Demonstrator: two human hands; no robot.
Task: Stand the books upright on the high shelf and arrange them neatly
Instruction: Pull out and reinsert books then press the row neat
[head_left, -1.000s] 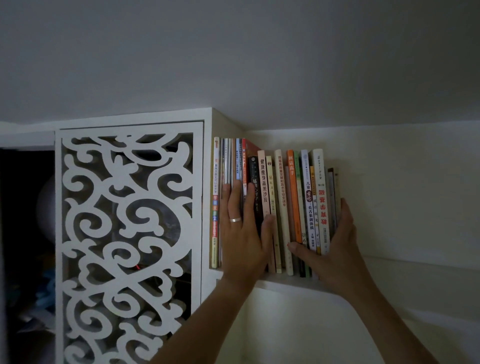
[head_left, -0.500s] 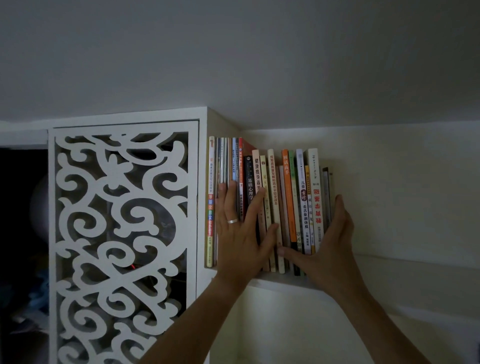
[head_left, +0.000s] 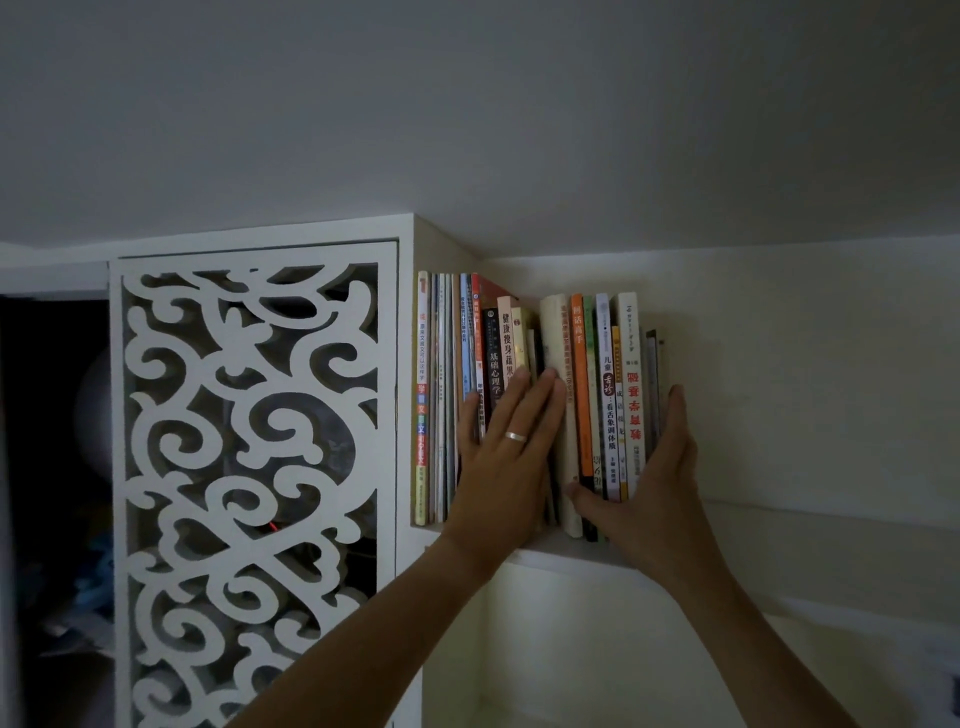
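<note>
A row of books (head_left: 602, 395) stands upright on the high white shelf (head_left: 571, 558), packed against the cabinet side on the left. My left hand (head_left: 506, 447), with a ring on it, lies flat with fingers apart on the spines in the middle of the row. My right hand (head_left: 652, 478) cups the right end of the row, its palm against the last book and its thumb across the lower spines. A narrow gap shows between a thin pale book and a thick cream book (head_left: 558, 395) near my left fingertips.
A white cabinet door with scroll cut-outs (head_left: 254, 478) stands left of the books. The ceiling hangs close above the shelf. A pale wall (head_left: 805, 374) backs the shelf, which runs on to the right of the books. A dark opening (head_left: 52, 493) lies far left.
My left hand slid right along the spines and now lies tilted across the middle books. A gap opened beside the thick cream book. My right hand stays at the row's right end.
</note>
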